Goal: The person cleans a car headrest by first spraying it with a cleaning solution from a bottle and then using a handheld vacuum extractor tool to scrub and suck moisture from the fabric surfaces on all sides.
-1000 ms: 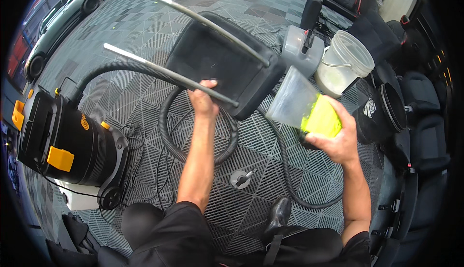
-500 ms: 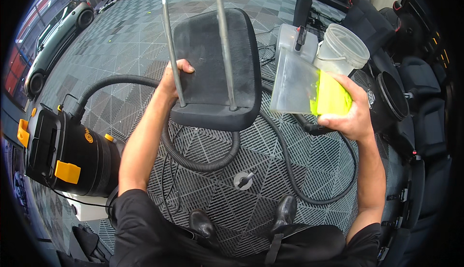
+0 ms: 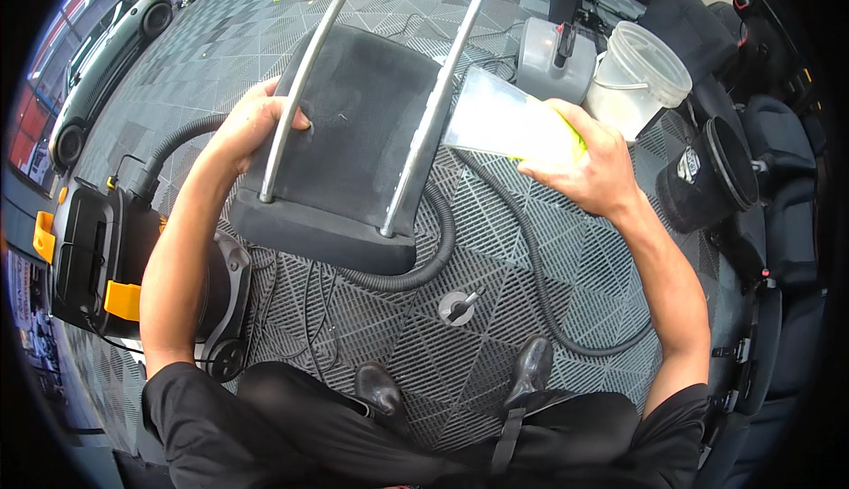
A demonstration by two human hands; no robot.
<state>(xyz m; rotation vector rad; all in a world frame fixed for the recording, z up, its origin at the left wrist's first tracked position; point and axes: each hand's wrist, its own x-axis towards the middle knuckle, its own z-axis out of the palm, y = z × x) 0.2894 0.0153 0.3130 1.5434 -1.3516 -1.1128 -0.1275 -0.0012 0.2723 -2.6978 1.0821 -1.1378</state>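
Holding a dark headrest (image 3: pixel 354 148) up off the floor, person seated, feet out on grey tiled floor (image 3: pixel 531 250).

- Left hand (image 3: pixel 256 122): grip closed round the headrest's left edge, thumb lying against the left chrome post (image 3: pixel 305 73). Second post (image 3: pixel 438 104) runs parallel, both pointing up and away.
- Right hand (image 3: pixel 592 166): grip closed on a clear nozzle (image 3: pixel 504 122) with a yellow-green part at the palm end. Nozzle's wide mouth sits just beside the right post, at the fabric's right edge; contact with the cloth I cannot tell.
- Black hose (image 3: pixel 548 303) loops across the floor under the headrest.

Doing it well, as I judge: keep the left hand braced so the pad does not twist, lay the nozzle mouth flat on the fabric, draw it in slow overlapping strokes, clear of the posts.

Containers and markings:
- Clear bucket (image 3: pixel 637 78), round, upper right, near the nozzle.
- Grey tank (image 3: pixel 553 60) with black handle, just left of bucket.
- Black cylinder (image 3: pixel 707 184), far right, on its side, small white label on its wall.
- Black machine (image 3: pixel 97 259), left, with yellow clips on its body.
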